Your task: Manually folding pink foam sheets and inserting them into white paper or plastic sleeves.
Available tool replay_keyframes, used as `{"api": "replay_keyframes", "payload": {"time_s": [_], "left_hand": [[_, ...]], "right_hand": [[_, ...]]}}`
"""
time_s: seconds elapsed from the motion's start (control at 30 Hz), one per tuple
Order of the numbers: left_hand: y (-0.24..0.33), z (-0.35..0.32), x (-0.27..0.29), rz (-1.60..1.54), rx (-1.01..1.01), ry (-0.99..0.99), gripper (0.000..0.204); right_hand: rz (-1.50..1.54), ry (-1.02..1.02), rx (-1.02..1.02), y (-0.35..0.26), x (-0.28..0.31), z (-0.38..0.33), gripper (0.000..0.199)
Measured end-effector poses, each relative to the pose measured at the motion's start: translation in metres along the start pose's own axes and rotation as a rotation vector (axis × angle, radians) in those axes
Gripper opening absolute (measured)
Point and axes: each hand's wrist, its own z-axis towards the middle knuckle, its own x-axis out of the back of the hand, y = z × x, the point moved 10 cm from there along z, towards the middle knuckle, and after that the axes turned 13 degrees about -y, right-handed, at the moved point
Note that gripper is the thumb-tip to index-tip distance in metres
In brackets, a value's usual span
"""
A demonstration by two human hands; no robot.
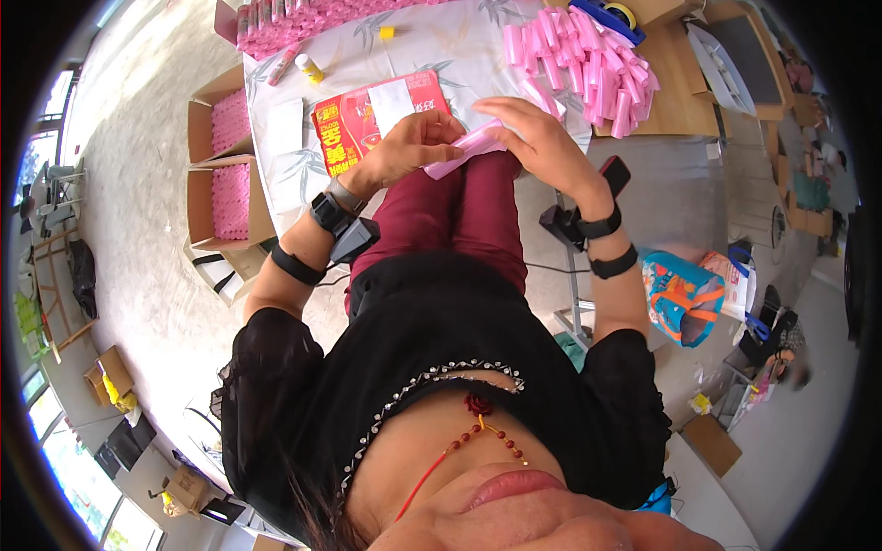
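Both hands, left hand and right hand, are pinching a pink paper piece over the lap, just off the desk's near edge. Risk as I see it: uneven finger pressure skews the fold, or it slips to the floor.

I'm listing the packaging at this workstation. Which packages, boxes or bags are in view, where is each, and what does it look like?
Red flat box: on the table before the left hand, rectangular, white patch on top.
Open cardboard boxes: on the floor left of the table, brown, filled with pink pieces.
Printed bag: on the floor at right, blue and orange.
Small bottle: on the table, yellow and white.
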Motion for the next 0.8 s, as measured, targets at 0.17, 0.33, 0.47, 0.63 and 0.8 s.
{"api": "replay_keyframes", "payload": {"time_s": [0.17,0.33,0.47,0.63,0.8], "left_hand": [[0.007,0.001,0.002,0.035,0.034,-0.065,0.035],[0.02,0.001,-0.007,0.286,0.114,-0.1,0.032],[0.038,-0.006,-0.021,1.012,0.119,-0.01,0.034],[0.043,-0.011,-0.038,1.372,-0.057,0.071,0.036],[0.037,-0.008,-0.035,1.416,-0.005,0.042,0.029]], "right_hand": [[-0.119,-0.301,-0.059,0.009,-0.029,0.013,0.022],[-0.024,-0.353,-0.231,0.037,-0.04,0.014,0.023],[0.097,-0.376,-0.322,0.057,-0.049,0.013,0.026],[0.247,-0.402,-0.295,0.064,-0.057,0.014,0.026],[0.124,-0.47,-0.253,0.043,-0.055,0.015,0.027]]}}
